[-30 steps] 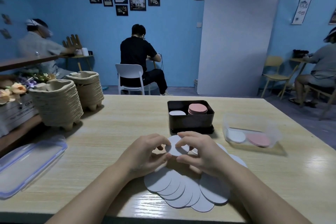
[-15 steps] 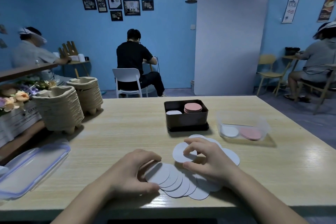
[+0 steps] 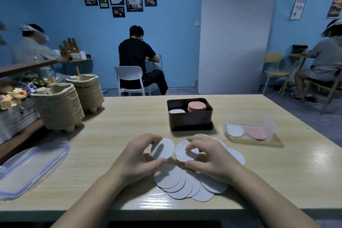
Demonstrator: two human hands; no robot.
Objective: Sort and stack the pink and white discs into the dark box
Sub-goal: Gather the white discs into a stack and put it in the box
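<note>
— What are the hands doing?
— The left hand (image 3: 137,157) pinches a thin round white disc (image 3: 162,149) by its rim, thumb below and fingers above. The right hand (image 3: 207,159) pinches a second white disc (image 3: 186,152) the same way.
— Which way do the discs face?
— Both are tipped up off the pale wooden worktop (image 3: 120,126), flat faces toward the person. Being round, they show no long axis. They sit side by side between the two hands, rims almost meeting.
— And beneath?
— A fan of overlapping white discs (image 3: 177,181) lies flat by the worktop's near edge, partly under the right hand.
— The box?
— The dark rectangular box (image 3: 189,118) stands beyond the hands, toward the far edge. A stack of pink discs (image 3: 197,106) is in its right part and a lone white disc (image 3: 176,111) in its left. To its right, a clear plastic tub (image 3: 249,116) holds a loose white disc (image 3: 235,131) and loose pink discs (image 3: 256,133).
</note>
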